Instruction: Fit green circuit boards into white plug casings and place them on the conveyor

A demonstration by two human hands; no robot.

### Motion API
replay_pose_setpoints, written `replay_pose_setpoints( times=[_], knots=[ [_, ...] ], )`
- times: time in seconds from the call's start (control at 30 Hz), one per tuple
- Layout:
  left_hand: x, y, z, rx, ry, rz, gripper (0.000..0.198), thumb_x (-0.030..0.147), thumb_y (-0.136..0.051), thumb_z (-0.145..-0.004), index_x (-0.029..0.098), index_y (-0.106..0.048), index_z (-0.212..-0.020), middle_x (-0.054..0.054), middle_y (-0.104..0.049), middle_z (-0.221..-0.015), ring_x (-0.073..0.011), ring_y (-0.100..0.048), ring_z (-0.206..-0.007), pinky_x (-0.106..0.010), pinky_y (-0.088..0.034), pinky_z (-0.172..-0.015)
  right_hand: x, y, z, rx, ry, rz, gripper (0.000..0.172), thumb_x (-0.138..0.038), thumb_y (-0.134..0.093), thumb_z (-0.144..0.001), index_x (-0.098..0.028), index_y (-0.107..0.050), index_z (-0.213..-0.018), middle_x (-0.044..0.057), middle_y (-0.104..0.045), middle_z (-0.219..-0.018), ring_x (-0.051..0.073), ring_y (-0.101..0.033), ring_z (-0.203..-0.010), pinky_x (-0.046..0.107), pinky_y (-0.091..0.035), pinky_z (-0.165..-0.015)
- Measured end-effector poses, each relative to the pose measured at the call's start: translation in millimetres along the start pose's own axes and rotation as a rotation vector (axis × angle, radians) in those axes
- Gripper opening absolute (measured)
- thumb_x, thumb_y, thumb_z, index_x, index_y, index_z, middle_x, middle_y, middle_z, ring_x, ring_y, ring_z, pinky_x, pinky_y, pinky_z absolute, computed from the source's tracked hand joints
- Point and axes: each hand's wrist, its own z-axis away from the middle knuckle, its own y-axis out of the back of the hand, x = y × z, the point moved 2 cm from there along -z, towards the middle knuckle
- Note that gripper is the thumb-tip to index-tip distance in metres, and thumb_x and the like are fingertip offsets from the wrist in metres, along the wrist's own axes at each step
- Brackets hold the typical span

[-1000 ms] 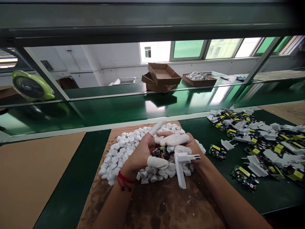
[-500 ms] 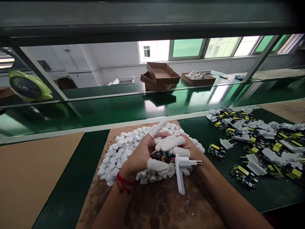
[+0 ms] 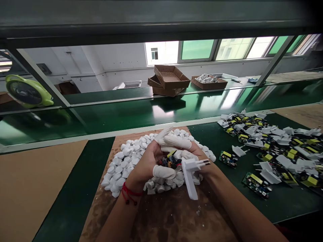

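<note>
Between my hands is a circuit board [image 3: 169,160] with a yellow-topped part and small dark components, partly hidden by my fingers. My left hand [image 3: 153,161] grips it from the left, its thumb in a white finger cot along the near side. My right hand [image 3: 190,149], also in white finger cots, closes around it from the right and far side. A white two-pin plug piece [image 3: 190,176] hangs at the board's right end, pins pointing right. Under and behind both hands spreads a heap of small white plastic caps [image 3: 126,161] on a cardboard sheet [image 3: 161,222].
On the right, loose boards [image 3: 257,185] and white plug pieces [image 3: 280,134] lie piled on the green bench [image 3: 214,198]. Stacked cardboard trays [image 3: 171,79] and a filled tray [image 3: 209,82] stand on the back shelf. A green fan [image 3: 27,92] is at far left.
The plug piece has tilted, its pins now angled upward. My fingers have shifted on the board, showing more of its yellow-topped part.
</note>
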Motion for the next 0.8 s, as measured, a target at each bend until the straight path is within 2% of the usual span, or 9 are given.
replay_pose_setpoints(
  times=[0.1,0.17,0.3,0.43,0.53,0.67,0.8],
  knots=[
    [1,-2.2,2,0.022,0.036,-0.011,0.124,0.042,-0.090,-0.040,0.026,-0.027,-0.146,-0.014,-0.059,-0.128,-0.0363,-0.057,-0.115,-0.043,-0.047,-0.096,2,1,-1,0.008,0.033,0.014,0.034,-0.055,-0.065,-0.076,-0.027,-0.078,-0.088,0.007,-0.074,-0.093,0.028,-0.064,-0.098,0.039,-0.051,-0.085],
    [2,-4.2,2,0.027,0.054,-0.017,0.124,0.044,-0.089,-0.040,0.027,-0.028,-0.146,-0.014,-0.059,-0.129,-0.0364,-0.057,-0.115,-0.042,-0.048,-0.094,4,3,1,-0.003,0.035,0.028,0.036,-0.058,-0.062,-0.076,-0.027,-0.079,-0.080,0.008,-0.074,-0.090,0.028,-0.064,-0.098,0.038,-0.052,-0.081],
    [4,-5.8,2,0.027,0.009,-0.011,0.124,0.048,-0.089,-0.039,0.025,-0.030,-0.145,-0.014,-0.059,-0.128,-0.0373,-0.057,-0.114,-0.042,-0.049,-0.093,3,2,3,0.028,-0.041,0.054,0.049,-0.071,-0.054,-0.073,-0.028,-0.076,-0.070,0.005,-0.071,-0.069,0.025,-0.067,-0.079,0.033,-0.054,-0.063],
    [5,-3.4,2,0.057,-0.022,-0.022,0.124,0.051,-0.088,-0.037,0.023,-0.033,-0.144,-0.014,-0.061,-0.126,-0.0381,-0.057,-0.114,-0.041,-0.048,-0.094,-1,1,3,0.047,-0.050,0.068,0.043,-0.069,-0.063,-0.067,-0.028,-0.075,-0.068,0.003,-0.070,-0.064,0.022,-0.065,-0.069,0.029,-0.051,-0.054],
    [5,-3.2,2,0.038,0.010,-0.011,0.121,0.048,-0.088,-0.039,0.024,-0.033,-0.144,-0.014,-0.061,-0.126,-0.0370,-0.057,-0.115,-0.040,-0.047,-0.096,2,1,4,0.051,-0.072,0.023,0.041,-0.067,-0.062,-0.069,-0.028,-0.075,-0.070,0.002,-0.071,-0.065,0.020,-0.063,-0.063,0.028,-0.049,-0.052],
    [4,-3.3,0,0.040,-0.024,0.002,0.120,0.045,-0.089,-0.042,0.024,-0.031,-0.145,-0.014,-0.062,-0.125,-0.0356,-0.057,-0.115,-0.040,-0.046,-0.096,9,0,2,0.076,-0.089,-0.038,0.040,-0.064,-0.063,-0.071,-0.027,-0.076,-0.078,0.004,-0.073,-0.073,0.023,-0.066,-0.074,0.031,-0.053,-0.061],
    [4,-3.3,-2,0.065,-0.030,0.012,0.116,0.039,-0.087,-0.049,0.024,-0.026,-0.147,-0.012,-0.068,-0.114,-0.0323,-0.061,-0.108,-0.040,-0.047,-0.094,12,-3,-5,0.162,-0.022,-0.108,0.030,-0.044,-0.073,-0.069,-0.027,-0.074,-0.093,0.004,-0.074,-0.092,0.024,-0.066,-0.093,0.034,-0.052,-0.082]
  ],
)
